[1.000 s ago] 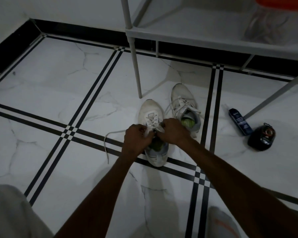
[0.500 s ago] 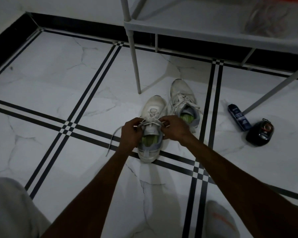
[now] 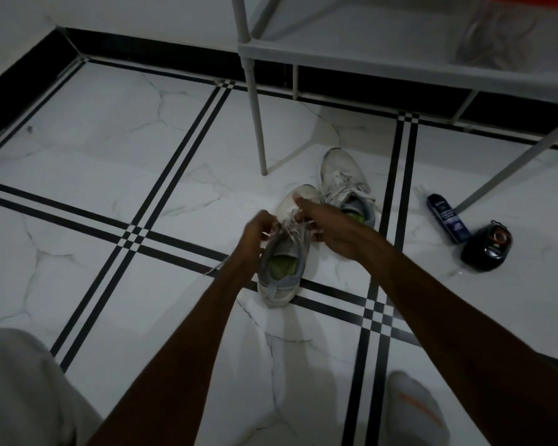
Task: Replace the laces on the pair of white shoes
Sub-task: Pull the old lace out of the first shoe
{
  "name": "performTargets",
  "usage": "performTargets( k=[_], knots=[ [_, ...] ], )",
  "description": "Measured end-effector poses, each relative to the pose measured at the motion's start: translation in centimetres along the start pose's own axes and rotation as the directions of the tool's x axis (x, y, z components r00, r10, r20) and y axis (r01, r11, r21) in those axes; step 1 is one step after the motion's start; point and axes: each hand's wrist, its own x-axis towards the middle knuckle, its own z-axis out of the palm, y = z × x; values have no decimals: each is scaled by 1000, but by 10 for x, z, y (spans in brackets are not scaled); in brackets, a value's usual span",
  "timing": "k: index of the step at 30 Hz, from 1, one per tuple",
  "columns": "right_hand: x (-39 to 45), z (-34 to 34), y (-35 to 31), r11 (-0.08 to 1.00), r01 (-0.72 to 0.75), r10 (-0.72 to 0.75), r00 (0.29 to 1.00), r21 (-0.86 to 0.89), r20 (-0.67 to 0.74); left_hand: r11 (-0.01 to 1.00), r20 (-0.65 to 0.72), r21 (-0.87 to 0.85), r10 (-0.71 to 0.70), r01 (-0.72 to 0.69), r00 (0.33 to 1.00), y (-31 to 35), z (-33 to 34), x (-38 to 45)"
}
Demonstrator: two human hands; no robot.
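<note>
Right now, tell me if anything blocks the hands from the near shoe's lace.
Nothing visible does. The left hand and right hand are already at the lace over the near shoe; the far shoe lies behind it.

Home interior, marble-look tiled floor (image 3: 110, 175) with black stripes, black skirting (image 3: 161, 56), white metal rack (image 3: 384, 49)

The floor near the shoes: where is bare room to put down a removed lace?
Bare tile lies left of the near shoe. Crowded: both hands at its laces, far shoe, rack leg, blue tube, black tin.
</note>
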Motion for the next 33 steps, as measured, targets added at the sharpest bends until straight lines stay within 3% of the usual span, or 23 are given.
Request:
performTargets(
  k=[3,6,8,10,12,13,14,15,17,18,19,21,23,25,29,31,33],
  knots=[
    [-2,-20,-14,937,-8,1,1000,348,19,912,-52,-397,-131,100,990,11,-32,10],
    [-2,-49,-26,709,58,16,995,703,-98,737,-158,-675,-162,13,974,11,-80,18],
    [0,-62,-30,612,153,38,974,776,-222,709,-273,-704,-233,-29,933,8,-99,21],
    [1,-69,-31,660,220,37,945,718,-324,730,-336,-683,-289,-20,897,2,-107,28],
    [2,-69,-33,849,182,24,924,496,-381,834,-413,-551,-317,43,854,-7,-108,34],
    [0,-66,-32,972,95,3,911,216,-413,928,-515,-345,-311,139,799,-12,-104,33],
    [-1,-63,-28,989,-23,-48,885,-146,-462,968,-627,-84,-235,235,742,-15,-94,27],
    [-2,-58,-23,888,-95,-160,853,-450,-496,952,-705,148,-88,268,704,-18,-82,20],
    [-9,-36,-15,700,-40,-433,771,-713,-468,884,-659,465,303,55,688,-22,-57,8],
    [-9,-24,-9,664,30,-511,747,-747,-424,820,-534,561,461,-112,709,-24,-46,4],
    [-7,-13,-4,635,71,-528,767,-769,-365,765,-397,605,529,-219,750,-27,-38,2],
    [1,4,7,592,17,-375,891,-806,-257,729,-184,624,486,-280,855,-26,-25,3],
    [12,12,21,574,-31,-237,950,-818,-202,722,-80,632,423,-283,902,-26,-17,5],
    [12,16,30,620,-8,-263,940,-785,-218,690,-45,662,428,-294,903,-29,-8,9],
    [10,11,47,701,234,-503,832,-674,-234,587,0,713,547,-383,837,-41,-9,19],
    [11,1,54,770,273,-473,851,-577,-228,591,1,692,575,-415,818,-45,-16,24],
    [12,-6,55,899,233,-342,902,-372,-262,633,-53,646,594,-425,803,-49,-25,26]
  ],
)
